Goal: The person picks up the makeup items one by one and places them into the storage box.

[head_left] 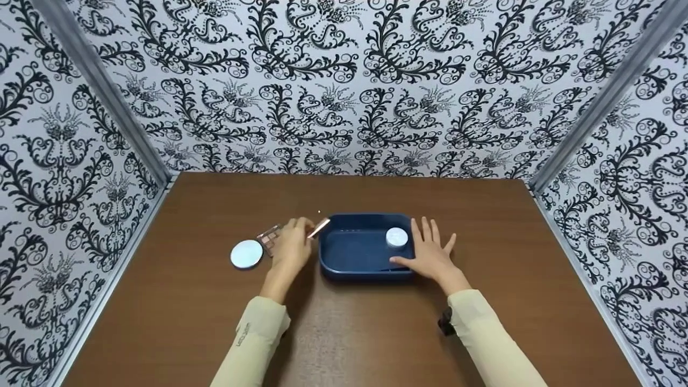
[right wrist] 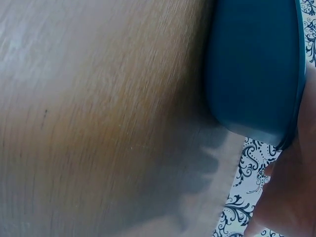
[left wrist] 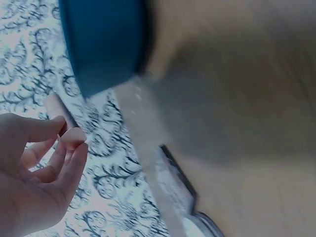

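Two bare hands worked at a blue tray (head_left: 355,252) on the brown table (head_left: 344,338), and we saw the left hand (head_left: 291,244) at its left end, the right hand (head_left: 431,259) at its right. The left thumb and fingertips were pinched on a slim, pinkish tube (head_left: 319,228), which slanted up toward the tray's left rim; we could not tell from the head view whether it touched there, though the left wrist view gave us a gap between them. The right fingers were straight and spread apart, against the tray's right end, with the thumb reaching in over the rim. Inside the tray, near that thumb, we saw a white jar (head_left: 396,237) toward the right end and a thin dark item (head_left: 395,269) along the front wall, too small for us to identify. Left of the tray, partly behind the left hand, lay a palette (head_left: 267,240) with small pans, and just beside it a round white-topped container (head_left: 246,253). Behind everything we saw a black-and-white patterned wall (head_left: 344,107).
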`<state>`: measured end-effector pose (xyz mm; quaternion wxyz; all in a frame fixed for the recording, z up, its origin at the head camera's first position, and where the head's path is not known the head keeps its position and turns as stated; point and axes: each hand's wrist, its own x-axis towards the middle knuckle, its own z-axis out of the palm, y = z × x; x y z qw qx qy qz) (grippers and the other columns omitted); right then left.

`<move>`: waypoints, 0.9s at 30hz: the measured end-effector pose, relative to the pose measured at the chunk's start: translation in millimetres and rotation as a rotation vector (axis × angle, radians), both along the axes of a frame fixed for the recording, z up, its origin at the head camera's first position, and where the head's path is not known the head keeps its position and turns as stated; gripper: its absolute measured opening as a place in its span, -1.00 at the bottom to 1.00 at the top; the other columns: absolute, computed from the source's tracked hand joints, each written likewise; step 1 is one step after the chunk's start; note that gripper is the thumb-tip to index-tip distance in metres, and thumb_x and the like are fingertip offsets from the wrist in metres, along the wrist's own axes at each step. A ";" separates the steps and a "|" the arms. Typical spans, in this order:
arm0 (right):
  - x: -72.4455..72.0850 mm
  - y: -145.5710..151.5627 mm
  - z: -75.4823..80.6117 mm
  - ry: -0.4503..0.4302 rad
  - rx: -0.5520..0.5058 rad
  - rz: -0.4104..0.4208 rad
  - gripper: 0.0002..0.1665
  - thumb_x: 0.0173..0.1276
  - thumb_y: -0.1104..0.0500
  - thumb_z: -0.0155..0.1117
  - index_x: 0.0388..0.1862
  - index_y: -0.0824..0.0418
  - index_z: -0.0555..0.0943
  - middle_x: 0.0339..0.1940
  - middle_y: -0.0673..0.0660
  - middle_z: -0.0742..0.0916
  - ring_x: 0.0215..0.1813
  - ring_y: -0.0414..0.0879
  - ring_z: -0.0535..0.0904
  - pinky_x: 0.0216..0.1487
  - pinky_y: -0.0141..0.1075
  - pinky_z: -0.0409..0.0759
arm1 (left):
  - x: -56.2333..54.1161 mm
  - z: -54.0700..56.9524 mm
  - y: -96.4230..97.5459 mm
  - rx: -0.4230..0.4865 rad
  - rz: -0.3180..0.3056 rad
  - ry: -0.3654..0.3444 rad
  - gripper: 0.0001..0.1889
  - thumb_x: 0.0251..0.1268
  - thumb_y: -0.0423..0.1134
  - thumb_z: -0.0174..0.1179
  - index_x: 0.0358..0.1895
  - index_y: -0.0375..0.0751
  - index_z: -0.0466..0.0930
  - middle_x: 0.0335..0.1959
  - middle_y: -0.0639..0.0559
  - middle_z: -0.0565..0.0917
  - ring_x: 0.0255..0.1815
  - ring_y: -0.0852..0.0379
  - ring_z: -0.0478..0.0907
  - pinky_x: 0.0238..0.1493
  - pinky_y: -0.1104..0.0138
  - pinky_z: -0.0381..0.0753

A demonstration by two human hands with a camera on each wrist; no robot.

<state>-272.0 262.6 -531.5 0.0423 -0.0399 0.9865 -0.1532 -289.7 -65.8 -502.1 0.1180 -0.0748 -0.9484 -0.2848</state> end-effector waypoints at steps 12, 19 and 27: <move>-1.2 0.3 -1.3 0.001 0.007 0.001 0.42 0.13 -0.50 0.28 0.66 0.14 -0.22 0.67 0.33 -0.12 0.66 0.30 -0.35 0.36 0.57 -0.45 | 3.1 4.5 46.4 -0.014 -0.166 -0.134 -0.73 0.19 -0.40 0.33 -0.05 -0.12 0.61 -0.10 -0.08 0.66 -0.04 -0.13 0.65 0.03 0.04 0.64; -0.6 -1.6 -0.2 -0.002 -0.008 0.003 0.41 0.14 -0.48 0.30 0.66 0.17 -0.18 0.66 0.35 -0.10 0.66 0.32 -0.34 0.35 0.58 -0.44 | 1.2 -4.4 68.2 -0.094 -0.235 -0.217 -0.78 0.18 -0.42 0.33 -0.12 -0.15 0.64 -0.18 -0.08 0.64 -0.10 -0.08 0.62 -0.01 0.07 0.63; -0.6 -1.3 -0.5 0.007 -0.012 0.000 0.40 0.14 -0.48 0.29 0.66 0.18 -0.17 0.66 0.36 -0.08 0.66 0.33 -0.32 0.35 0.58 -0.42 | -3.7 -12.4 85.9 -0.166 -0.282 -0.323 -0.83 0.19 -0.39 0.32 -0.17 -0.14 0.65 -0.21 -0.07 0.68 -0.10 -0.04 0.63 0.02 0.13 0.62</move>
